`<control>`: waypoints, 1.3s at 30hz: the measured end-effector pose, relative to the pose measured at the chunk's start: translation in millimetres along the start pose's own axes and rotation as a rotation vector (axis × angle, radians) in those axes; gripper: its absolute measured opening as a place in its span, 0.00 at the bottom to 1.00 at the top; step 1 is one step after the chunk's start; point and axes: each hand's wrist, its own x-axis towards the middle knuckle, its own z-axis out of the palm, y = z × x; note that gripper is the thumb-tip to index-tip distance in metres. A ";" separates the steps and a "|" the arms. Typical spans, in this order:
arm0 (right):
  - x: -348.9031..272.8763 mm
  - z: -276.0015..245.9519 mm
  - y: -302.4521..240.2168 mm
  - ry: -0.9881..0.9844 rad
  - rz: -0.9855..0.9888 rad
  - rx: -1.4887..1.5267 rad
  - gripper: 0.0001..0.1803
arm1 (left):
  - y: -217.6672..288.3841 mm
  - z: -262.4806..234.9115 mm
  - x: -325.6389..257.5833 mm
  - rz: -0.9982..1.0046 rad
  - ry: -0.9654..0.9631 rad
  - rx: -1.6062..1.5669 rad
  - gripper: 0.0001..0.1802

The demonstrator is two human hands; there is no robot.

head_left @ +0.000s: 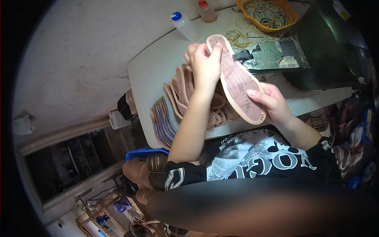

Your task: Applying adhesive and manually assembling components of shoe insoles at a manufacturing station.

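Between my two hands I hold a shoe insole (241, 81), pinkish-brown with a pale folded rim and dark markings. My left hand (205, 63) grips its narrower far end, thumb on the upper face. My right hand (272, 100) holds the wide near end by its right edge, thumb on top and fingers mostly hidden beneath. The insole's far edge lies close to the dark head of a green machine (272, 55); whether they touch I cannot tell. Under my left forearm a pile of similar insoles (183, 89) rests on the table, beside a neat row of insoles (162, 122) standing on edge.
On the pale table (148, 67) stand a clear bottle with a blue cap (185, 27) and a red-topped bottle (207, 12). A yellow basket (290, 19) holds many rubber bands, with loose bands (237, 38) nearby. Bundled insoles sit in a blue crate (136, 153) at the left.
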 end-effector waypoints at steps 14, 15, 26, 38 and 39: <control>-28.7 25.7 1.2 -0.265 -0.445 -0.974 0.16 | 30.0 -72.2 -103.6 0.113 -0.222 -0.956 0.10; -30.0 26.2 -4.9 -0.128 -0.485 -0.915 0.17 | 34.3 -71.9 -111.6 0.132 -0.227 -0.917 0.09; -54.2 31.4 -4.7 0.099 -1.034 -1.044 0.13 | 46.9 -52.6 -165.8 -0.107 -0.730 -1.270 0.42; -107.8 41.0 -36.7 -0.072 -0.240 -0.326 0.24 | 59.1 -76.7 -189.9 0.243 -0.326 -0.448 0.35; -103.7 37.5 -39.1 -0.093 -0.191 -0.339 0.25 | 58.8 -79.2 -187.2 0.449 -0.282 -0.285 0.36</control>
